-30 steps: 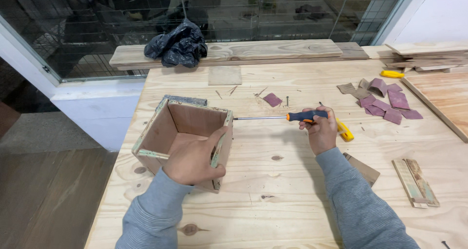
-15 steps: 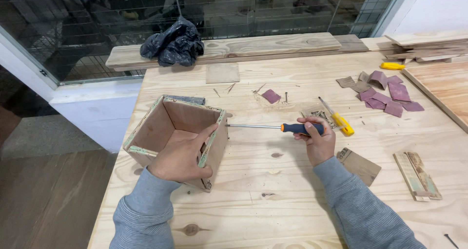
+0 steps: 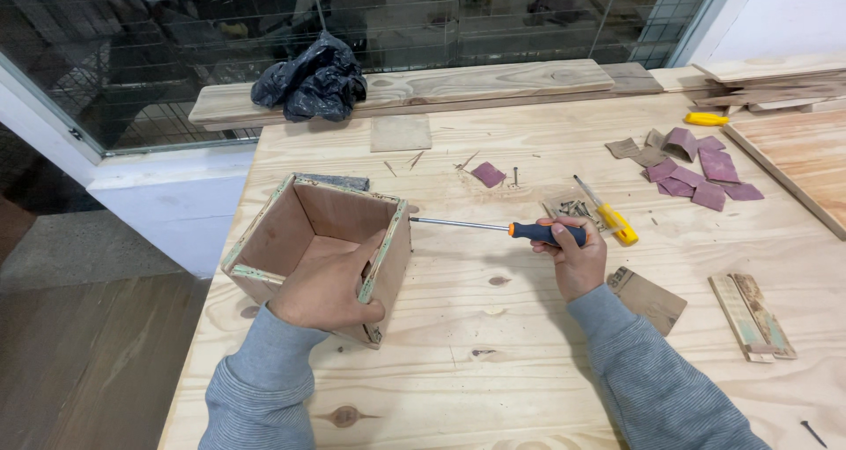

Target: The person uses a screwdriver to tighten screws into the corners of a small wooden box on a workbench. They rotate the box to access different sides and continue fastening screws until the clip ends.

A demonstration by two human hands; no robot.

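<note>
An open plywood box (image 3: pixel 291 230) lies tilted on the pale wooden workbench (image 3: pixel 493 362). My left hand (image 3: pixel 328 284) grips its near right wall, thumb outside and fingers inside. My right hand (image 3: pixel 575 256) is closed around the black and orange handle of a screwdriver (image 3: pixel 493 228). The long metal shaft points left and its tip touches the box's right wall near the top edge.
A yellow-handled screwdriver (image 3: pixel 606 214) and a small pile of screws (image 3: pixel 575 208) lie just beyond my right hand. Purple sandpaper scraps (image 3: pixel 696 172) lie at the right, wood offcuts (image 3: pixel 751 313) near right, and a black plastic bag (image 3: pixel 308 84) sits on a far plank.
The screwdriver has moved lower and closer to me, its tip staying at the box wall. My left hand keeps its hold on the box; the view has shifted slightly.
</note>
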